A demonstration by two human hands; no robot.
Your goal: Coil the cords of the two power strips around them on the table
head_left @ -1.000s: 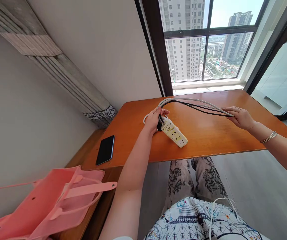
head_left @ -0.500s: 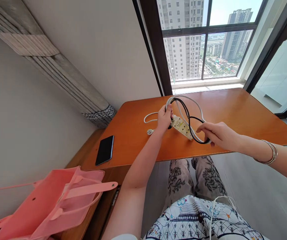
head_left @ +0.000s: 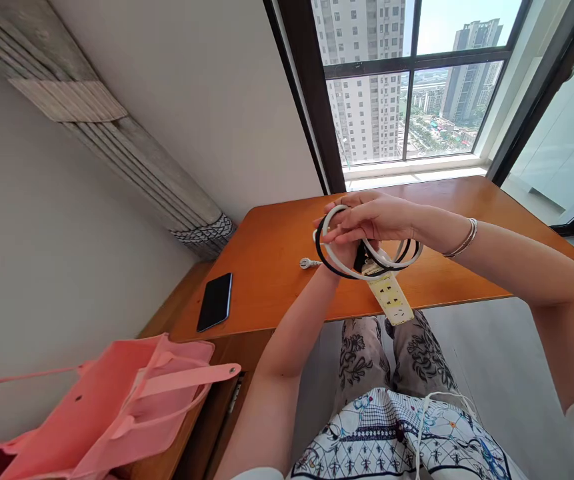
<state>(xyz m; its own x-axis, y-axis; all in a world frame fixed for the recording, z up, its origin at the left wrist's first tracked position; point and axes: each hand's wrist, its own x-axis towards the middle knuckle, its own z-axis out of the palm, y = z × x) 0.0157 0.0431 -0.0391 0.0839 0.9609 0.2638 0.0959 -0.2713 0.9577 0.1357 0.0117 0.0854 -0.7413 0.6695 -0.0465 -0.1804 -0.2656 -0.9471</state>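
Observation:
Loops of white and black cable circle my two hands above the table. My right hand has crossed over to the left, its fingers bent around the white cable near the top of the loop. Underneath it, my left hand is closed on the bundled cable, and its fingers are mostly hidden by my right hand and the loops. A cream power strip hangs tilted from the bundle, its far end over the table's front edge. Left of my left wrist is a white plug, close above the tabletop or on it.
A dark phone lies at the left of the orange-brown wooden table. An open pink bag stands at the lower left, its strap reaching toward the table. Behind the table is a window; a grey curtain hangs at the left.
My right hand moved left and up with the cable, looping it over my left hand. The power strip swung toward me, past the table's front edge. The plug shifted slightly right.

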